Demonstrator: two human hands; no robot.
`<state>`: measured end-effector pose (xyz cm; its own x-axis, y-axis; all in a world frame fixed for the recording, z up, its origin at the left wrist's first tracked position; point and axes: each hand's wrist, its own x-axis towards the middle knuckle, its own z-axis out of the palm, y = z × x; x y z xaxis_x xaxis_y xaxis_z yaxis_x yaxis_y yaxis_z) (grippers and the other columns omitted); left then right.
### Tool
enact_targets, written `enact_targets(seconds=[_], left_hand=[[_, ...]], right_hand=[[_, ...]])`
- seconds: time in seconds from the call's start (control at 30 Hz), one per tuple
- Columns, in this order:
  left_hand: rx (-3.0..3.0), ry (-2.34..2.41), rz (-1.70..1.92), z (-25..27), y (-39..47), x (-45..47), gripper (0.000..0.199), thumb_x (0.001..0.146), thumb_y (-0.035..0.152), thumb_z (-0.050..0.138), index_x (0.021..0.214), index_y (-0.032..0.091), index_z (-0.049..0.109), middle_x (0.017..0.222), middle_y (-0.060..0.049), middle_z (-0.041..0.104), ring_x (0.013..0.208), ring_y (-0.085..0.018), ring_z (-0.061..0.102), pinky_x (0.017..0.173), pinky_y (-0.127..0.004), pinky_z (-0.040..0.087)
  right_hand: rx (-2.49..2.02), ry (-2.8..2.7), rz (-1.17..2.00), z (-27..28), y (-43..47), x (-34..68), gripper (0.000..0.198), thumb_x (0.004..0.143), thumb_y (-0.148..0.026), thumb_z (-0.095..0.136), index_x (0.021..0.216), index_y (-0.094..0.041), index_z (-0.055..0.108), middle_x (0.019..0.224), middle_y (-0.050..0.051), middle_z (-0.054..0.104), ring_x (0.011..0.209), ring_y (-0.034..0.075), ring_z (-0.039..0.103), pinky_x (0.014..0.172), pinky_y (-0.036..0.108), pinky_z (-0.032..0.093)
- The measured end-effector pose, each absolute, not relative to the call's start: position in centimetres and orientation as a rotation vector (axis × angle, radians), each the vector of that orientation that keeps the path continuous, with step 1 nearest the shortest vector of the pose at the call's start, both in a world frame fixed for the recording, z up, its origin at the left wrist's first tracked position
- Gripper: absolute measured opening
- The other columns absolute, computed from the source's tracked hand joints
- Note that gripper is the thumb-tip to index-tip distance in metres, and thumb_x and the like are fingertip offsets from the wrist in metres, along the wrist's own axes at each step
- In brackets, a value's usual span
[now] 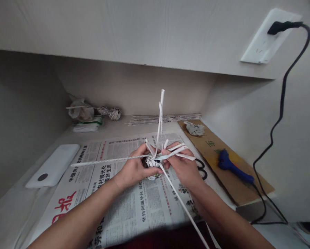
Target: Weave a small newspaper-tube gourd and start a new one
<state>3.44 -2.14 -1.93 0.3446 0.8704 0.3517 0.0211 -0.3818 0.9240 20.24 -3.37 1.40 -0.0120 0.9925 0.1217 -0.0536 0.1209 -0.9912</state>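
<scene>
A small woven piece of rolled paper strips (pixel 151 160) is held between both hands above the newspaper (pixel 118 193). Several thin paper tubes stick out of it. One long tube (pixel 105 160) points left, another (pixel 183 204) slants down to the right, and a pair (pixel 161 114) stands upright. My left hand (pixel 134 167) is closed around the woven piece, its thumb along the near side. My right hand (pixel 182 164) is closed, pinching a flattened paper strip (pixel 172 153) at the weave's right side. Shorter tube ends show beyond its fingers.
Scissors (pixel 202 169) lie behind my right hand. A blue hot glue gun (pixel 234 167) rests on a cardboard sheet (pixel 237 193) with crumpled paper (pixel 195 128). Paper tubes (pixel 165 119) lie along the back. A white box-like device (pixel 53 166) is left; a black cord (pixel 281 100) hangs right.
</scene>
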Motion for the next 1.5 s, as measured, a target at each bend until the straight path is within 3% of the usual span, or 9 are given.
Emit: enact_targets(seconds=[0.23,0.43,0.73,0.97,1.07,1.17,1.23,1.33,1.5], left_hand=[[1.753,0.899,1.163,-2.8,-1.6,3.4,0.046,0.063,0.026,0.083,0.096,0.021,0.05,0.091,-0.002,0.062,0.087,-0.02,0.058,0.077,-0.033,0.045],[1.622,0.743,1.045,-2.1,-1.7,3.3,0.045,0.069,0.027,0.079,0.102,0.018,0.051,0.101,-0.006,0.062,0.097,-0.022,0.059,0.086,-0.036,0.045],[1.41,0.57,0.99,-2.2,-1.0,3.0,0.039,0.073,0.022,0.076,0.102,0.017,0.049,0.095,-0.007,0.067,0.085,-0.02,0.064,0.073,-0.03,0.048],[1.4,0.603,0.931,-2.1,-1.2,2.9,0.034,0.076,0.027,0.073,0.099,0.017,0.05,0.089,-0.004,0.066,0.08,-0.017,0.062,0.07,-0.028,0.046],[1.386,0.63,0.945,-2.1,-1.4,2.9,0.034,0.077,0.029,0.072,0.101,0.017,0.051,0.087,-0.003,0.062,0.076,-0.015,0.06,0.068,-0.026,0.046],[1.35,0.643,0.964,-2.1,-1.5,2.9,0.034,0.076,0.03,0.072,0.101,0.018,0.052,0.084,-0.002,0.06,0.073,-0.014,0.058,0.066,-0.026,0.046],[1.335,0.651,0.965,-2.1,-1.5,2.9,0.034,0.076,0.03,0.072,0.101,0.018,0.052,0.084,-0.002,0.06,0.074,-0.015,0.058,0.068,-0.027,0.046],[1.347,0.654,0.963,-1.9,-1.6,3.0,0.031,0.077,0.031,0.071,0.099,0.019,0.053,0.083,-0.002,0.061,0.074,-0.015,0.058,0.067,-0.027,0.045],[1.374,0.645,0.941,-1.7,-1.6,2.9,0.03,0.079,0.029,0.069,0.101,0.02,0.051,0.082,0.0,0.058,0.071,-0.014,0.056,0.063,-0.025,0.044]], right_hand=[[-1.113,-1.366,1.199,0.9,-2.7,20.7,0.023,0.072,-0.036,0.073,0.073,-0.019,0.058,0.062,-0.003,0.06,0.051,0.01,0.052,0.048,0.023,0.043],[-1.1,-1.315,1.201,0.7,-2.1,20.6,0.022,0.072,-0.036,0.072,0.077,-0.017,0.061,0.056,-0.004,0.058,0.05,0.011,0.055,0.049,0.023,0.047],[-1.03,-1.264,1.355,1.1,-2.4,21.0,0.02,0.071,-0.03,0.073,0.084,-0.018,0.064,0.059,-0.003,0.063,0.053,0.012,0.06,0.053,0.025,0.052],[-1.099,-1.328,1.308,1.3,-2.4,21.4,0.015,0.076,-0.032,0.068,0.078,-0.018,0.063,0.053,-0.005,0.057,0.044,0.009,0.05,0.041,0.02,0.039],[-1.1,-1.394,1.22,1.3,-2.2,21.6,0.017,0.076,-0.033,0.068,0.083,-0.018,0.064,0.068,-0.001,0.063,0.056,0.012,0.057,0.05,0.024,0.045],[-1.182,-1.513,0.842,1.3,-2.2,22.2,0.033,0.076,-0.033,0.069,0.106,-0.021,0.062,0.095,0.005,0.067,0.082,0.019,0.062,0.072,0.034,0.05],[-1.247,-1.656,0.421,1.6,-2.3,22.7,0.043,0.073,-0.03,0.072,0.114,-0.024,0.061,0.11,0.008,0.065,0.102,0.027,0.056,0.088,0.044,0.043],[-1.238,-1.883,0.017,2.2,-2.5,23.1,0.024,0.076,-0.023,0.069,0.1,-0.026,0.069,0.111,0.007,0.066,0.116,0.033,0.046,0.097,0.052,0.029],[-1.15,-1.95,0.433,2.9,-3.1,22.7,0.016,0.084,-0.017,0.057,0.086,-0.024,0.071,0.089,0.002,0.071,0.092,0.022,0.06,0.086,0.04,0.041]])
